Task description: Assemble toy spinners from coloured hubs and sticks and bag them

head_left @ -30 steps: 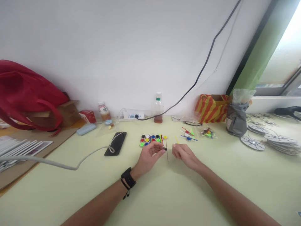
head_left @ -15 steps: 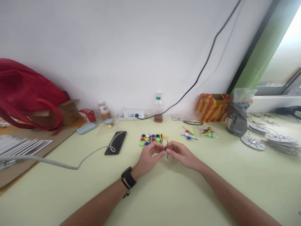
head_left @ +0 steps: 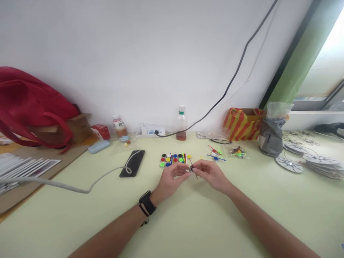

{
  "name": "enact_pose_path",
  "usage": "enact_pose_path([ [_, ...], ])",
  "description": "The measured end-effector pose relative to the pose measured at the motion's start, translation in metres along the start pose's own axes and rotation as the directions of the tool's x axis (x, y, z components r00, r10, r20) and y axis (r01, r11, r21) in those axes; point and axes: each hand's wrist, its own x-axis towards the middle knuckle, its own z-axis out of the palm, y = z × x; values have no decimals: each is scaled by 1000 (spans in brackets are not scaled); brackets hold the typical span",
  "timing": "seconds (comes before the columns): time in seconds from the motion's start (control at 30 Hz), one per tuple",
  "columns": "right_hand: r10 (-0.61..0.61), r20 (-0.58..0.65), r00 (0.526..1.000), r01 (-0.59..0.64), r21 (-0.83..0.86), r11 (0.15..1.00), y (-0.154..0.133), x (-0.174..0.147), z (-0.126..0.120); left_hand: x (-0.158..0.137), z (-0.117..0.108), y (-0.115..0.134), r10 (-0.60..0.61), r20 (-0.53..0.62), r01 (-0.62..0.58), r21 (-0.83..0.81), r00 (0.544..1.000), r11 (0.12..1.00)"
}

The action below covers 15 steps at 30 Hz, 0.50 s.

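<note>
My right hand (head_left: 211, 173) pinches a small black spinner arrow (head_left: 191, 167) by its round hub, with the thin dark pointer sticking out tilted above and below the fingers. My left hand (head_left: 174, 176) is close beside it on the left, fingers curved and thumb and index tips a little apart at the hub. Whether those tips touch the hub I cannot tell. Just behind the left fingers sit rows of coloured round hubs (head_left: 162, 159) with thin coloured pointers among them. Beyond my right hand lie red, blue and green spinner arrows (head_left: 215, 157).
A black phone-like slab (head_left: 132, 163) lies left, crossed by a grey cable (head_left: 88, 190). At the back stand a bottle (head_left: 181, 125), a power strip (head_left: 150, 131) and a striped bag (head_left: 239, 124). A clear bag of parts (head_left: 238, 152) and white discs (head_left: 289, 164) are right.
The black arrow's pointer has gone from upright to tilted, its upper end leaning left. My right hand has shifted slightly right, and the left fingertips have opened a little around the hub.
</note>
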Motion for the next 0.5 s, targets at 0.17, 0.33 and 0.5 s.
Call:
enact_pose_path([
  [0.17,-364,-356,861,180,-456,872,-7,5,-41,1,-1,-4,9,-8,-8,186,1000,982],
  [0.33,-502,-399,767,97,-702,706,5,7,-79,-1,-1,-1,-26,47,13,253,999,967],
  [0.5,19,-67,998,-66,-840,539,39,7,-82,-2,-1,2,-38,73,17,272,997,962],
])
